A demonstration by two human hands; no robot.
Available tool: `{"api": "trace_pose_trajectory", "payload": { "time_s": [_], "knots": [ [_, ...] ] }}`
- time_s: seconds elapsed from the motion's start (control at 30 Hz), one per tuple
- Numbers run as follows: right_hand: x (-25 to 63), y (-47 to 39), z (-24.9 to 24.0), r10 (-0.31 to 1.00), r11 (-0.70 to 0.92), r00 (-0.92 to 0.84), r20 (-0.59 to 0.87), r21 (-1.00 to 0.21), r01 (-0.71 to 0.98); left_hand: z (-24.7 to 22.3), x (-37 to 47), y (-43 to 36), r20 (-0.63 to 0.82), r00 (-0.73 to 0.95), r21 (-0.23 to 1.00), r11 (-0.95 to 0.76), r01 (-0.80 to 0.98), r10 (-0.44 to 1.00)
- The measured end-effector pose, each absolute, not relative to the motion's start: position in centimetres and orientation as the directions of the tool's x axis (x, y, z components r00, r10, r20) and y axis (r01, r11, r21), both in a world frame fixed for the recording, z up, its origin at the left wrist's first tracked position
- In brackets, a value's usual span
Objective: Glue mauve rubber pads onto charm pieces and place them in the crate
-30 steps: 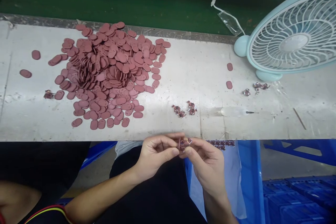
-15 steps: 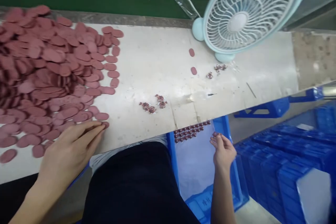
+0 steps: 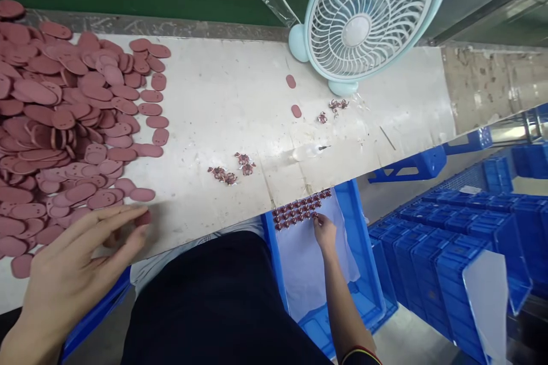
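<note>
Flat pinkish-red oval pieces lie heaped on the left of the white worktop. At the heap's near right edge, my left hand holds one oval piece between its fingertips and thumb. My right hand is over the blue tray, its fingers pinched on a small dark red piece at the end of a row. Rows of small dark red pieces stand on the tray's white liner. Small clusters of similar pieces lie on the worktop.
A light blue fan stands at the worktop's back. Two single ovals, a clear bottle with a dark tip and a thin rod lie nearby. Stacked blue crates fill the lower right.
My right hand has moved left and up to the rows in the tray. My left hand's fingers have spread a little and lifted an oval piece off the heap's edge. The view has shifted.
</note>
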State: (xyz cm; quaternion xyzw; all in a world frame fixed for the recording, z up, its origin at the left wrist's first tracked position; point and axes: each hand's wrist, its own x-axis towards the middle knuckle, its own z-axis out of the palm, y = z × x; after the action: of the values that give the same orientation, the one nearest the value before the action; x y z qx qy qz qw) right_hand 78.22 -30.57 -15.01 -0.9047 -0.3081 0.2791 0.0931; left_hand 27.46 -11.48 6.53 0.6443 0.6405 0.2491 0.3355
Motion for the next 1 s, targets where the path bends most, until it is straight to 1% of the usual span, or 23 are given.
{"api": "trace_pose_trajectory", "payload": {
  "time_s": [0.07,0.13,0.2,0.3,0.43,0.53,0.6,0.67,0.73,0.77,0.83,0.87,0.9,0.93,0.97,1.0],
  "knots": [
    [78.2,-30.5,-15.3,0.614,-0.789,0.651,-0.447,-0.322,0.523,6.9,27.9,-11.7,-0.119,0.039,0.759,0.065,0.648,0.992],
    [78.2,-30.3,-15.5,0.612,-0.790,0.654,-0.445,-0.307,0.530,7.4,28.4,-12.0,-0.182,0.016,0.803,0.139,0.579,0.983],
    [78.0,-30.1,-15.4,0.605,-0.795,0.661,-0.445,-0.297,0.528,7.7,28.7,-12.2,-0.282,-0.006,0.837,0.250,0.488,0.959],
    [77.5,-29.5,-15.0,0.587,-0.810,0.676,-0.446,-0.301,0.504,7.8,28.5,-12.4,-0.428,-0.041,0.840,0.414,0.349,0.903],
    [76.4,-28.4,-13.6,0.547,-0.834,0.723,-0.422,-0.357,0.422,7.6,27.9,-12.5,-0.529,-0.019,0.842,0.527,0.113,0.848],
    [75.5,-27.1,-11.2,0.514,-0.822,0.780,-0.357,-0.464,0.329,7.0,27.5,-12.7,-0.565,-0.015,0.824,0.564,-0.051,0.825],
    [74.4,-25.8,-8.8,0.502,-0.767,0.813,-0.296,-0.586,0.260,6.4,27.4,-13.0,-0.567,0.009,0.813,0.562,-0.155,0.823],
    [72.6,-24.3,-6.1,0.506,-0.657,0.823,-0.258,-0.734,0.173,5.7,27.8,-13.3,-0.556,0.054,0.794,0.550,-0.260,0.829],
    [70.1,-22.4,-3.2,0.545,-0.508,0.791,-0.279,-0.860,0.046,5.3,28.8,-13.5,-0.544,0.115,0.753,0.544,-0.369,0.831],
    [68.6,-21.3,-1.9,0.586,-0.436,0.746,-0.317,-0.899,-0.040,5.2,29.5,-13.5,-0.534,0.151,0.726,0.543,-0.422,0.832],
    [65.8,-18.5,0.3,0.693,-0.330,0.593,-0.411,-0.911,-0.246,5.2,31.2,-13.5,-0.496,0.229,0.676,0.538,-0.504,0.837],
    [64.6,-16.9,1.1,0.755,-0.283,0.472,-0.456,-0.875,-0.392,5.3,32.1,-13.5,-0.469,0.263,0.656,0.532,-0.535,0.843],
    [63.6,-15.1,1.6,0.810,-0.241,0.340,-0.477,-0.801,-0.548,5.4,33.0,-13.5,-0.450,0.291,0.637,0.531,-0.558,0.845],
    [63.0,-13.3,1.8,0.861,-0.204,0.190,-0.472,-0.663,-0.721,5.6,33.7,-13.5,-0.430,0.313,0.619,0.529,-0.581,0.847],
    [62.6,-11.5,1.8,0.906,-0.179,0.007,-0.424,-0.399,-0.899,5.8,34.3,-13.5,-0.414,0.330,0.600,0.527,-0.602,0.848],
    [62.5,-9.9,1.8,0.929,-0.179,-0.124,-0.348,-0.130,-0.975,6.0,34.8,-13.5,-0.402,0.343,0.580,0.526,-0.622,0.849]
  ]
}}
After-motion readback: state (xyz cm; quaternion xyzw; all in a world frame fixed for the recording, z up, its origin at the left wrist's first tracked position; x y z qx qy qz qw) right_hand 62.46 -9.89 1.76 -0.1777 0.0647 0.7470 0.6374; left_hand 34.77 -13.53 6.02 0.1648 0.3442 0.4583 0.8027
